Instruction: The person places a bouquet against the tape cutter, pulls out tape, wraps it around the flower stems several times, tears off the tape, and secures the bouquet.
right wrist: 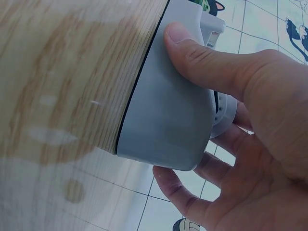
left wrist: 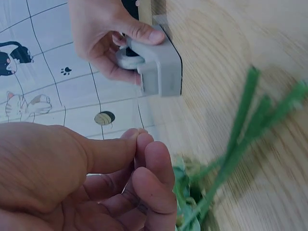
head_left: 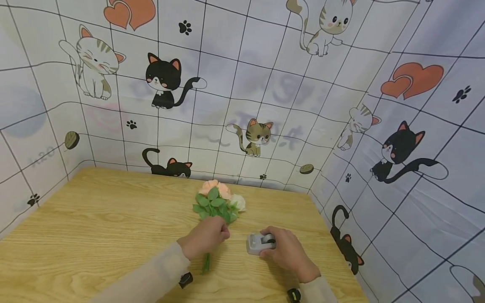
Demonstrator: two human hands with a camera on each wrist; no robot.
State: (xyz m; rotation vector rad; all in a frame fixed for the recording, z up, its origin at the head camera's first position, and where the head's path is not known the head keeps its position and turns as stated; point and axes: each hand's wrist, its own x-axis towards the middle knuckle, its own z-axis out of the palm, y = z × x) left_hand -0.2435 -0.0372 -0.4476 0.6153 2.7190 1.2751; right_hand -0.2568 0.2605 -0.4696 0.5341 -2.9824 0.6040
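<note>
My right hand (head_left: 288,250) grips a grey tape dispenser (head_left: 254,244) that stands on the table, thumb on one side and fingers on the other. In the right wrist view the thumb presses flat on the dispenser's side wall (right wrist: 163,101). A clear tape roll (left wrist: 129,58) sits inside it. My left hand (head_left: 206,236) is above the flower stems, its thumb and index finger pinched together. Between them and the dispenser a faint clear strip of tape (left wrist: 136,113) shows in the left wrist view. Below lies a bouquet of artificial flowers (head_left: 215,190), with green stems (left wrist: 236,139) pointing toward me.
The wooden table (head_left: 113,210) runs back to a wall covering (head_left: 227,84) printed with cats and grid lines, which also closes off both sides. A black wrist strap (head_left: 185,280) shows at the left wrist, another strap (head_left: 293,295) at the right.
</note>
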